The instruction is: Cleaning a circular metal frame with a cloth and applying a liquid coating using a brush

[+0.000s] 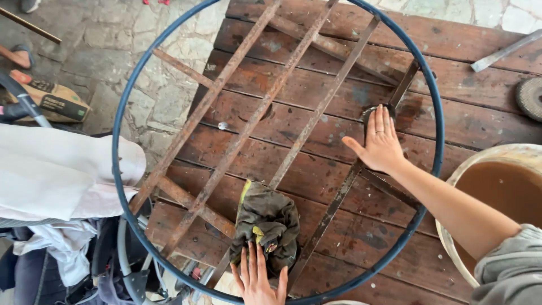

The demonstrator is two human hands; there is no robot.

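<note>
frame: round metal frame (169, 85), blue hoop around rusty flat bars, lying flat on the worktop (485, 90); fills most of the picture, left part of the hoop hangs past the worktop edge over the stone floor (113, 62).
rag: dark crumpled rag (266, 221), lower centre, bunched on the bars inside the hoop.
left hand: left hand (257, 278) at bottom centre, palm down, fingers (248, 262) spread flat and open, tips touching the rag's near edge; grasping nothing that I can see.
right hand: right hand (379, 146) right of centre, palm flat on a dark bar (333, 206) near where bars meet; fingers straight, released, pressing not gripping. A ring shows on one finger.
step: looks like wiping/cleaning the frame, right hand steadying it, left about to work the rag. Judgement only.
next move needs: left fingers to close on the rag; right hand to keep the frame pinned, since the overhanging side could tip or slide.
bucket: pale bucket (497, 153) of brown liquid at the right edge, just beside the hoop, close to the right forearm; elbow could knock it.
other: grey disc (530, 97) and metal strip (505, 52) upper right on the worktop; white cloth (51, 169) at left; cardboard box (56, 99) on the floor, upper left.
</note>
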